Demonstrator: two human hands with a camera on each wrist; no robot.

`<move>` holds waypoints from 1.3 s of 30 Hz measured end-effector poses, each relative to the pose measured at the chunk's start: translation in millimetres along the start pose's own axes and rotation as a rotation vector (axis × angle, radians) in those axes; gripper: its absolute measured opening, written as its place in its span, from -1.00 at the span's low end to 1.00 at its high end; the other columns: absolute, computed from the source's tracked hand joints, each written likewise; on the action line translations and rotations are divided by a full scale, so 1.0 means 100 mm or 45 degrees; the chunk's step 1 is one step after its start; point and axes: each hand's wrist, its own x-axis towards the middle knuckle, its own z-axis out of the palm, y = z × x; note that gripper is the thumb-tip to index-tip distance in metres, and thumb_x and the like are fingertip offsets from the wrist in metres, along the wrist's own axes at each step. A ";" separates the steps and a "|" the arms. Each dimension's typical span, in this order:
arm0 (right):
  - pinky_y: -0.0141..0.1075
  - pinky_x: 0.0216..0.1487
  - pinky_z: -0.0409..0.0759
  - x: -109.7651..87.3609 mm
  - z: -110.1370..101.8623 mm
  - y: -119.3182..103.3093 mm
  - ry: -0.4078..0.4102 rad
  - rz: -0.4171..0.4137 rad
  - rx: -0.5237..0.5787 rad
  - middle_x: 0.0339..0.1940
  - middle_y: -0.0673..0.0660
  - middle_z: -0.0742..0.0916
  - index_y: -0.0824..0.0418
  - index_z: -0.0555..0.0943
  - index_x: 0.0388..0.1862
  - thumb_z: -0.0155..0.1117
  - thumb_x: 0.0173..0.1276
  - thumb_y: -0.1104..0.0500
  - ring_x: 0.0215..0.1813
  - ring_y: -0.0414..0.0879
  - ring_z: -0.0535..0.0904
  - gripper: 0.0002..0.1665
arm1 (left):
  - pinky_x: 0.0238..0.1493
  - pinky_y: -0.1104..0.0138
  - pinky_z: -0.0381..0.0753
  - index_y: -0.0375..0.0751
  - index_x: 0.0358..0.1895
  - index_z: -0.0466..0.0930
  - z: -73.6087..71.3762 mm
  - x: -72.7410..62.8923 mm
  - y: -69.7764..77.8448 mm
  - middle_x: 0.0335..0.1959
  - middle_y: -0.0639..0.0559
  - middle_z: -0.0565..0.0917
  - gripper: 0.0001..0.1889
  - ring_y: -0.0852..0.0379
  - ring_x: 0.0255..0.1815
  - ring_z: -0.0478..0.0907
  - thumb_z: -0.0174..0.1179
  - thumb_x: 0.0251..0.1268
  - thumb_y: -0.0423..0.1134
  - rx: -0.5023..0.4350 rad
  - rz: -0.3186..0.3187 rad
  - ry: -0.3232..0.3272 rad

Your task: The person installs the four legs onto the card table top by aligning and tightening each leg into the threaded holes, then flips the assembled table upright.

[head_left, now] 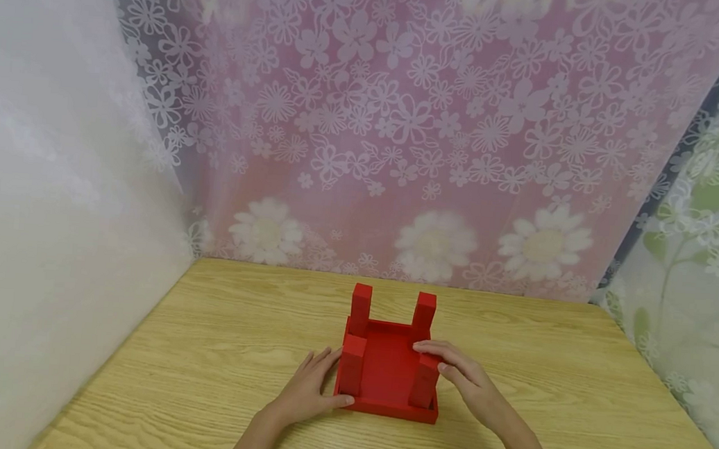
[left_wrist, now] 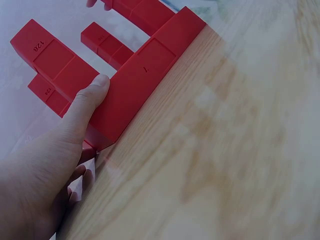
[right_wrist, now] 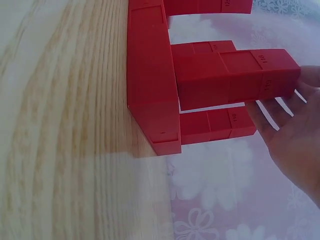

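Note:
A shallow red tray (head_left: 391,411) rests on the wooden table with several upright red square posts at its corners. My left hand (head_left: 309,391) holds the near left corner, thumb over the front rim beside the near left post (head_left: 351,366), fingers along the left side. Around the top of the near right post (head_left: 425,383) my right hand (head_left: 472,382) has its thumb and fingers. The far left post (head_left: 361,308) and far right post (head_left: 424,312) stand untouched. Raised numbers mark the front left post (left_wrist: 62,60) in the left wrist view. Fingertips behind the gripped post (right_wrist: 240,75) are partly hidden.
The wood-grain table (head_left: 233,327) extends on both sides of the tray. Behind it hangs a pink flowered curtain (head_left: 365,148). A white sheet (head_left: 68,183) borders the left, and a leaf-patterned sheet (head_left: 700,276) the right.

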 end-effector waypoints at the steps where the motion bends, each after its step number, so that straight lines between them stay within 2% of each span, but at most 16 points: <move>1: -0.30 0.12 0.39 0.00 0.00 0.00 0.007 0.030 -0.005 0.19 0.16 0.46 0.19 0.43 0.21 -0.14 0.47 0.33 0.23 -0.15 0.30 -0.60 | 0.36 0.06 -0.20 -0.10 0.41 0.10 0.00 0.00 0.00 0.33 -0.01 0.26 -0.04 -0.03 0.40 -0.02 0.16 -0.02 0.35 0.001 0.004 0.002; 4: -0.24 0.05 0.44 -0.01 0.00 0.00 0.056 0.108 -0.068 0.15 0.05 0.48 0.08 0.47 0.17 -0.02 0.43 0.26 0.17 -0.16 0.33 -0.64 | 0.36 0.04 -0.17 -0.11 0.40 0.11 0.00 0.00 0.00 0.33 -0.03 0.26 -0.05 -0.05 0.39 -0.01 0.17 -0.01 0.33 0.004 0.013 0.009; 6: -0.24 -0.01 0.46 0.00 0.02 -0.02 0.100 0.121 -0.121 0.10 0.01 0.51 0.06 0.48 0.13 0.06 0.40 0.26 0.08 -0.16 0.38 -0.65 | 0.36 0.03 -0.17 -0.12 0.40 0.11 0.00 0.00 0.01 0.33 -0.03 0.26 -0.05 -0.06 0.39 -0.01 0.17 -0.01 0.33 0.004 0.012 0.010; 12: -0.34 -0.16 0.52 0.06 0.10 -0.18 0.269 0.065 -0.266 -0.18 0.08 0.60 0.29 0.53 -0.06 0.23 0.22 0.38 -0.21 -0.14 0.48 -0.71 | 0.37 0.07 -0.21 -0.11 0.41 0.10 -0.01 -0.01 0.02 0.34 -0.02 0.25 -0.05 -0.02 0.40 -0.02 0.17 -0.01 0.33 -0.002 -0.002 -0.004; 16: -0.34 -0.20 0.54 0.08 0.14 -0.25 0.337 0.106 -0.334 -0.23 0.09 0.60 0.35 0.53 -0.11 0.29 0.16 0.38 -0.24 -0.14 0.49 -0.71 | 0.37 0.07 -0.21 -0.12 0.41 0.10 -0.01 -0.01 0.02 0.34 -0.02 0.25 -0.05 -0.03 0.40 -0.02 0.18 -0.01 0.32 -0.002 0.001 -0.005; 22: -0.26 -0.15 0.54 0.07 0.17 -0.06 0.392 0.206 -0.388 -0.19 -0.05 0.59 0.22 0.52 -0.11 0.34 0.17 0.25 -0.20 -0.17 0.48 -0.69 | 0.36 0.05 -0.19 -0.12 0.41 0.10 0.00 0.00 0.01 0.34 -0.03 0.25 -0.05 -0.04 0.40 -0.02 0.18 -0.01 0.32 -0.001 0.004 -0.002; 26: -0.30 -0.14 0.53 0.06 0.15 0.00 0.355 0.157 -0.336 -0.09 -0.02 0.58 0.18 0.49 0.01 0.26 0.26 0.21 -0.12 -0.17 0.47 -0.67 | 0.36 0.04 -0.19 -0.14 0.40 0.10 0.00 0.00 0.01 0.33 -0.05 0.26 -0.04 -0.06 0.39 -0.01 0.18 -0.01 0.32 -0.007 0.018 0.003; 30: -0.39 0.01 0.45 0.04 0.10 0.00 0.229 0.042 -0.092 0.04 0.16 0.56 0.27 0.44 0.14 -0.07 0.45 0.30 0.07 -0.13 0.43 -0.67 | 0.36 0.06 -0.20 -0.12 0.41 0.10 0.00 0.00 0.01 0.34 -0.02 0.25 -0.03 -0.04 0.40 -0.02 0.17 -0.02 0.34 -0.006 0.006 0.001; 33: -0.45 0.12 0.34 0.03 0.05 0.00 0.121 -0.028 0.070 0.10 0.27 0.51 0.38 0.42 0.15 -0.27 0.48 0.38 0.18 -0.13 0.38 -0.61 | 0.37 0.08 -0.21 -0.11 0.41 0.10 0.00 0.00 0.01 0.34 -0.01 0.25 -0.03 -0.02 0.40 -0.03 0.16 -0.03 0.36 -0.003 -0.002 0.000; 36: -0.44 0.14 0.33 0.02 0.02 0.01 0.053 -0.068 0.130 0.12 0.30 0.49 0.43 0.42 0.15 -0.29 0.46 0.42 0.20 -0.14 0.37 -0.60 | 0.36 0.06 -0.20 -0.13 0.41 0.10 0.00 0.00 0.01 0.34 -0.02 0.25 -0.04 -0.04 0.40 -0.02 0.17 -0.02 0.34 -0.002 0.009 0.002; 39: -0.43 0.12 0.36 0.02 0.00 0.01 0.035 -0.051 0.131 0.13 0.27 0.49 0.40 0.42 0.16 -0.24 0.46 0.41 0.20 -0.15 0.36 -0.61 | 0.36 0.04 -0.19 -0.13 0.40 0.10 0.01 0.00 0.00 0.33 -0.03 0.26 -0.05 -0.06 0.39 -0.01 0.18 0.00 0.32 -0.004 0.019 0.006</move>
